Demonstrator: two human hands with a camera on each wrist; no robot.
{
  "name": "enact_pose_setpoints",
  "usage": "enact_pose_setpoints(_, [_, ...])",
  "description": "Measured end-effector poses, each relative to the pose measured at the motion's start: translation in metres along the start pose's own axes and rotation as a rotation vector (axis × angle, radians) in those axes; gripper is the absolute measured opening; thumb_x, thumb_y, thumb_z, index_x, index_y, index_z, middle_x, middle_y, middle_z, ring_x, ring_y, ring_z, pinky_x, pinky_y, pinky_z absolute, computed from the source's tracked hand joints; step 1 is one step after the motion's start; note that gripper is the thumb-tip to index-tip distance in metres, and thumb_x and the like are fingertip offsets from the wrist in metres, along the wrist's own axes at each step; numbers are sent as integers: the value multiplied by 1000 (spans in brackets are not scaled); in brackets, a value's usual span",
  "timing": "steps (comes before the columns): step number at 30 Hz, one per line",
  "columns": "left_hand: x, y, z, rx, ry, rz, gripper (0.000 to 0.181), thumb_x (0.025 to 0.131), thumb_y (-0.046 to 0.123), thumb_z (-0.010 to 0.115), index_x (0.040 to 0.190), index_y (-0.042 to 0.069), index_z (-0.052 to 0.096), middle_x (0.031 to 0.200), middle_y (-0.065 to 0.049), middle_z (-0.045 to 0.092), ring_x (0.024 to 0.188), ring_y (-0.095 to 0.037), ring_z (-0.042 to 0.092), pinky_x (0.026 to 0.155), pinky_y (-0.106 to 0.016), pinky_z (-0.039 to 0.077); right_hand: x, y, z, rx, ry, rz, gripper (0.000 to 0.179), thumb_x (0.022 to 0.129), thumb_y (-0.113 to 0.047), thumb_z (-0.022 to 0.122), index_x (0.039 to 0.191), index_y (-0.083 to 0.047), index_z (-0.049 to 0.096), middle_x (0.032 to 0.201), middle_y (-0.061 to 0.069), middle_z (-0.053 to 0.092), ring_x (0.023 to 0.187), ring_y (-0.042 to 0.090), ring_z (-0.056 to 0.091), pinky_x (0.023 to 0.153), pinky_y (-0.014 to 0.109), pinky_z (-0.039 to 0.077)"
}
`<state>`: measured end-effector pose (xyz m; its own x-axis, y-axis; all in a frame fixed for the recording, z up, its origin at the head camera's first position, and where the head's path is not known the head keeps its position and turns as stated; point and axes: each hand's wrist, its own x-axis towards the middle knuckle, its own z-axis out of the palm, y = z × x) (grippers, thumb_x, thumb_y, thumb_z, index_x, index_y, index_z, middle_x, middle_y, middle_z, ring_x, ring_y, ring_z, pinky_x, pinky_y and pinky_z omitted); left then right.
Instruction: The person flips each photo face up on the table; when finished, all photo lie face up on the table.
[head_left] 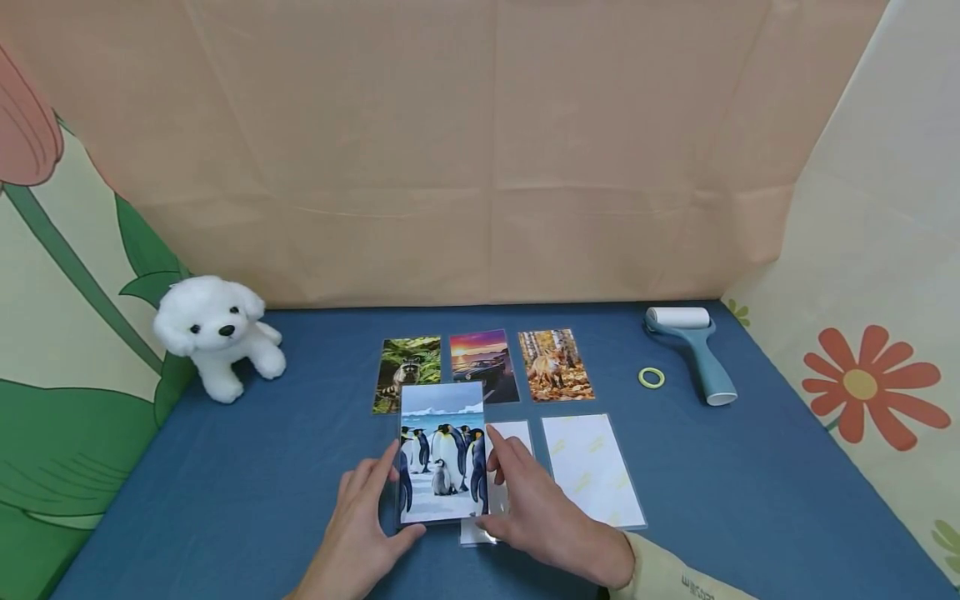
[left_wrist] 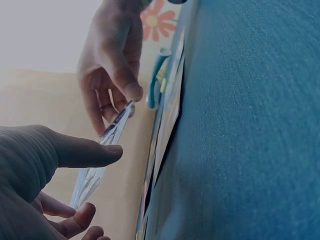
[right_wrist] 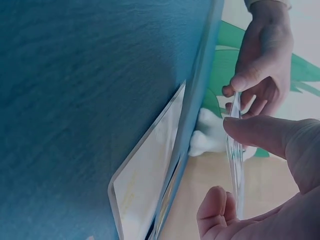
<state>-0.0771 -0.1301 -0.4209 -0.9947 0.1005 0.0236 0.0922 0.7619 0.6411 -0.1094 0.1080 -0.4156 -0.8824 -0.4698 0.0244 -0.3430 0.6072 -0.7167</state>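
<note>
A penguin photo card (head_left: 442,454) with clear film around it is held up above the table between both hands. The left hand (head_left: 360,508) grips its left side, with the thumb near the lower corner. On the right side, the right hand (head_left: 532,504) holds the opposite edge between thumb and fingers. Both wrist views show the penguin photo card (left_wrist: 94,175) nearly edge-on, its clear layers (right_wrist: 236,160) catching light. Partly hidden beneath it lies a white-faced sleeve (head_left: 517,433), and beside that a second white sleeve (head_left: 592,471) with faint yellow marks.
Behind lie a raccoon picture (head_left: 386,367), a sunset car picture (head_left: 491,362) and a fox picture (head_left: 555,367). A yellow-green tape ring (head_left: 651,378) and a blue-handled roller (head_left: 701,354) are at right. A white plush dog (head_left: 217,333) sits at left on the blue cloth (head_left: 247,500).
</note>
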Motion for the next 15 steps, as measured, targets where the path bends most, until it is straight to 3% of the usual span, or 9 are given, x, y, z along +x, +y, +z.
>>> enact_pose_setpoints(15, [0,3,-2,11,-5,5,102,71,20,94,155,5,38,113,-1,48,105,-27,40,84,-47,39,-2,-3,0,-73,13,27,101,76,-16,90,155,1,29,112,0,49,101,21,51,71,23,46])
